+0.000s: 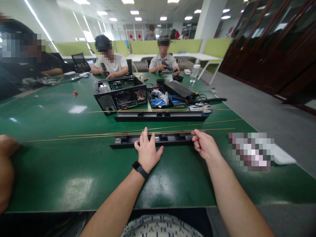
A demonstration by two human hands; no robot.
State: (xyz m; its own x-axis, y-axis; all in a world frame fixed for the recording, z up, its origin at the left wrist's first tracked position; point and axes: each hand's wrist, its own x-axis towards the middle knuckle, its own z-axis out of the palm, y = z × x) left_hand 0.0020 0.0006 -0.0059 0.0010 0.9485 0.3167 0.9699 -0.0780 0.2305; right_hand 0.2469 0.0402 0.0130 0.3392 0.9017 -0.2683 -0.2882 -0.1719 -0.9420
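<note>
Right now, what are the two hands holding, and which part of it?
The right hand pinches the thin brass-coloured rods near their right end. The left hand rests flat on the middle of the long black strip under them, pressing rather than gripping.

Open-plan office turned assembly room
Ceiling light panels [134,12], green desk partitions [148,46], workers round a green table [61,164]
</note>
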